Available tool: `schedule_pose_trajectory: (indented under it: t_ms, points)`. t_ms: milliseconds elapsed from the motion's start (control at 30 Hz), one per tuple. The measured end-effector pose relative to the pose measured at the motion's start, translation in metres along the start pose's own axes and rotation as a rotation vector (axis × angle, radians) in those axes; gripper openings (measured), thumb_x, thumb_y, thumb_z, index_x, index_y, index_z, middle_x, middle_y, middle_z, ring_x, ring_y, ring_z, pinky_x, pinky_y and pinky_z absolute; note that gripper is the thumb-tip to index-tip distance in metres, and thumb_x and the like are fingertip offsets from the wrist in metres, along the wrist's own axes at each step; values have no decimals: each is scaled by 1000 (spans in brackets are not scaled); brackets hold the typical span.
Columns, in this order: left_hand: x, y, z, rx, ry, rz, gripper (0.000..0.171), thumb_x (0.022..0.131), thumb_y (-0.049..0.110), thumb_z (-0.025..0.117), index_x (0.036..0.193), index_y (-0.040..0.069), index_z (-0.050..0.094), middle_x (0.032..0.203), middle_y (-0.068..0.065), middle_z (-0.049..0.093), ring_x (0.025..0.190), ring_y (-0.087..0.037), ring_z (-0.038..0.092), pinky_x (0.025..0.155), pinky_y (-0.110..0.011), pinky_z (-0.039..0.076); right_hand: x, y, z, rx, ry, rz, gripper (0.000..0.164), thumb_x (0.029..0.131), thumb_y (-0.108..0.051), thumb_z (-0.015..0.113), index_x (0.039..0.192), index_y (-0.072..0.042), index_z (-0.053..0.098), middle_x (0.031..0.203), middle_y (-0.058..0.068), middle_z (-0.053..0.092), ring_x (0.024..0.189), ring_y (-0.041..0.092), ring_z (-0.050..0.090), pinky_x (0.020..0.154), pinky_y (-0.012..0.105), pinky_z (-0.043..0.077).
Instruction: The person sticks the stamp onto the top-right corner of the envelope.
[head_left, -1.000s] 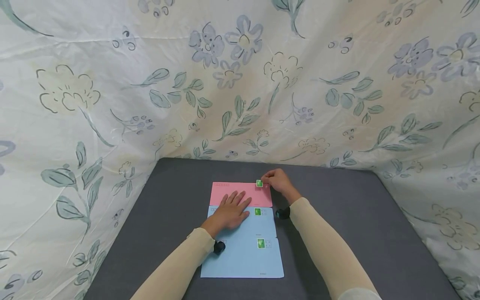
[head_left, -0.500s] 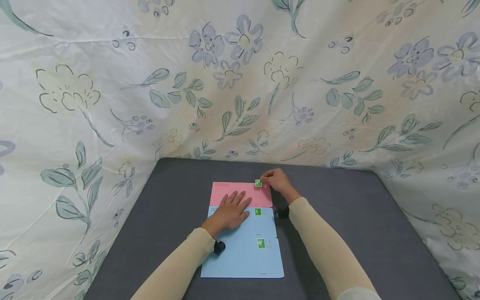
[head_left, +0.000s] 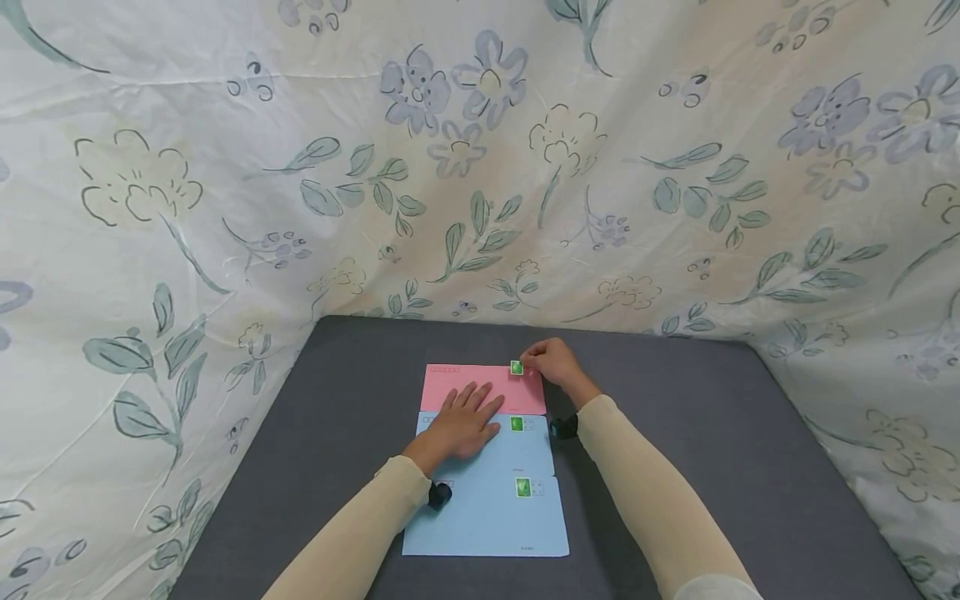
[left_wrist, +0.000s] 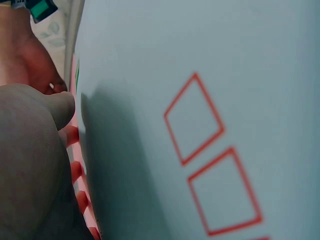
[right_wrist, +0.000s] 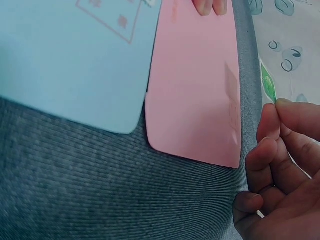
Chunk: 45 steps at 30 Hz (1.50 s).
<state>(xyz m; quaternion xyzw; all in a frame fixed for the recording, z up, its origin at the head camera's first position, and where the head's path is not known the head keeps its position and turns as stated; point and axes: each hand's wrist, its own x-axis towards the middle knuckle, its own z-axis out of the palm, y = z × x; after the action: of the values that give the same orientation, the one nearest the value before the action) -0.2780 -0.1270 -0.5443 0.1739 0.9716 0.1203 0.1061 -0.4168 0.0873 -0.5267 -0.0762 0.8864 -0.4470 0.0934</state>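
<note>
A pink envelope (head_left: 525, 396) lies at the far end of a column, above two light blue envelopes (head_left: 487, 529). My left hand (head_left: 461, 423) rests on them with fingers spread, fingertips on the pink one and palm over the middle blue one. Between thumb and index finger, my right hand (head_left: 553, 362) pinches a small green postage stamp (right_wrist: 268, 82) by its edge. In the head view the stamp overlaps the pink envelope's upper right corner; in the right wrist view it is raised above the surface. Its shadow falls on the pink paper.
Green stamps sit on the middle blue envelope (head_left: 517, 424) and the nearest blue one (head_left: 523, 487), beside printed boxes. Everything lies on a dark grey table (head_left: 675, 433). A floral curtain (head_left: 480, 167) hangs behind and at both sides.
The right hand has shifted very slightly left with the stamp, staying over the pink envelope's corner. The left hand has kept its place on the envelopes.
</note>
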Motion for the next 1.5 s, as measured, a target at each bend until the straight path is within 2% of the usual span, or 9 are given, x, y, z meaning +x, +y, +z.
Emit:
schedule_pose_trajectory:
  t_ms: [233, 467, 733, 1500]
  points:
    - [-1, -1, 0, 24, 24, 10, 63, 115, 48, 44, 173, 25, 34, 181, -5, 18, 166, -33, 10, 132, -57, 8, 1, 1, 1, -4, -5, -4, 20, 105, -17, 74, 114, -1, 82, 110, 14, 75, 104, 34, 66, 98, 52, 58]
    - [-2, 0, -1, 15, 19, 5, 62, 116, 48, 44, 173, 26, 33, 181, -4, 17, 166, -32, 9, 132, -57, 7, 4, 0, 4, -20, 5, 4, 20, 105, -18, 74, 112, 0, 82, 101, 12, 75, 95, 31, 67, 90, 46, 59]
    - [0, 0, 0, 6, 19, 0, 62, 115, 47, 45, 173, 25, 34, 181, -5, 18, 166, -33, 9, 132, -57, 6, 3, 1, 4, -10, -4, -2, 20, 105, -17, 74, 112, -1, 82, 98, 11, 75, 91, 29, 67, 82, 40, 58]
    - [0, -2, 1, 11, 26, 6, 63, 115, 47, 45, 173, 25, 33, 181, -5, 18, 166, -33, 9, 132, -57, 7, 6, 6, 7, -6, 4, 6, 19, 105, -17, 74, 111, -1, 82, 101, 12, 75, 89, 29, 66, 79, 37, 59]
